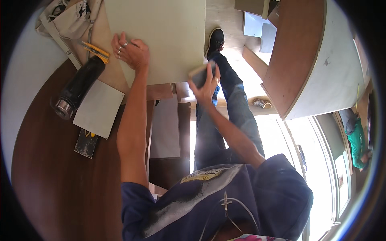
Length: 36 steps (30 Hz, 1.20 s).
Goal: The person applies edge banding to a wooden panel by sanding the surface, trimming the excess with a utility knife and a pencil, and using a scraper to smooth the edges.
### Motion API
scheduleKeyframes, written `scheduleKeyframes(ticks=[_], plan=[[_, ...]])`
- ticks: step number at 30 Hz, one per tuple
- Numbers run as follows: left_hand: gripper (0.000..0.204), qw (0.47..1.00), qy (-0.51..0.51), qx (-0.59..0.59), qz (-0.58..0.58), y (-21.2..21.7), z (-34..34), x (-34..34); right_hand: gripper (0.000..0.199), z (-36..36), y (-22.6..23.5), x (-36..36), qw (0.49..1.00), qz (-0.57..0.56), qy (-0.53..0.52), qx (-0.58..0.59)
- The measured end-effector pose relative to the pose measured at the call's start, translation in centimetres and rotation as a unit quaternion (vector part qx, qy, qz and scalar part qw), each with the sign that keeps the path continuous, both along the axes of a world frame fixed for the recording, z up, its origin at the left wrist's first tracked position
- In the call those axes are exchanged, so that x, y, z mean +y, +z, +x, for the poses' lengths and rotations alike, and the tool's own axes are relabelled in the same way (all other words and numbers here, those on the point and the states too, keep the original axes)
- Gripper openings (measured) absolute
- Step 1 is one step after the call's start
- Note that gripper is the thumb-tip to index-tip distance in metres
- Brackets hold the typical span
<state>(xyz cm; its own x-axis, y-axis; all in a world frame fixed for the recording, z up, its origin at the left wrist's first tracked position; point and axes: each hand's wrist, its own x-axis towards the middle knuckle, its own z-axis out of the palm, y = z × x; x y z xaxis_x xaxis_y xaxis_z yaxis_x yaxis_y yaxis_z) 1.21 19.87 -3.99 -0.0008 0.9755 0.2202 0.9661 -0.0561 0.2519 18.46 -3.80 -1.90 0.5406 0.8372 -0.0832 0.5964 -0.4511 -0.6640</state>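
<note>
Pale board (161, 36) flat on brown bench (52, 176); left hand (130, 52) spread open, pressing board's left edge; right hand (207, 82) gripping sanding block (199, 74) at board's near right corner. Step judged: edge sanding. Next move needs firm hold-down, even strokes along edge

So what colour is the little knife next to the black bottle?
The knife is yellow with black, seen best in the head view.

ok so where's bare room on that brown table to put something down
The dark brown tabletop is bare below the grey sanding block and left of the left forearm. Crowded up top: black flask, pale square sheet, yellow utility knife, tool bag.
</note>
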Motion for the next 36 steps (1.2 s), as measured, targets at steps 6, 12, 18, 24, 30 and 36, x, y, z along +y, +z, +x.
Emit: scheduleKeyframes(ticks=[6, 12, 18, 24, 30, 36], plan=[[0.045, 1.0, 0.002, -0.017, 0.009, -0.5, 0.3, 0.5, 0.102, 5.6, -1.8, 15.1, 0.996, 0.047, 0.007, -0.081], [0.044, 0.999, -0.001, 0.001, 0.036, -0.7, -0.3, 0.1, 0.1, 3.3, -0.9, 10.1, 0.998, 0.024, -0.005, -0.062], [0.044, 1.0, 0.001, 0.005, 0.021, -0.1, -0.5, -0.2, 0.104, 0.6, -0.2, 3.2, 0.998, 0.017, 0.011, -0.056], [0.044, 0.999, -0.002, -0.011, 0.03, -0.8, -0.4, 0.0, 0.104, 6.1, -2.5, 13.6, 0.994, 0.045, 0.013, -0.098], [0.046, 0.999, -0.009, -0.006, 0.041, -0.6, -0.2, 0.2, 0.105, -0.3, 0.4, -2.5, 1.0, -0.025, 0.011, 0.004], [0.045, 0.999, -0.001, -0.012, 0.031, -0.9, -0.2, -0.1, 0.093, 10.0, -1.7, 19.5, 0.989, 0.112, 0.044, -0.088]])
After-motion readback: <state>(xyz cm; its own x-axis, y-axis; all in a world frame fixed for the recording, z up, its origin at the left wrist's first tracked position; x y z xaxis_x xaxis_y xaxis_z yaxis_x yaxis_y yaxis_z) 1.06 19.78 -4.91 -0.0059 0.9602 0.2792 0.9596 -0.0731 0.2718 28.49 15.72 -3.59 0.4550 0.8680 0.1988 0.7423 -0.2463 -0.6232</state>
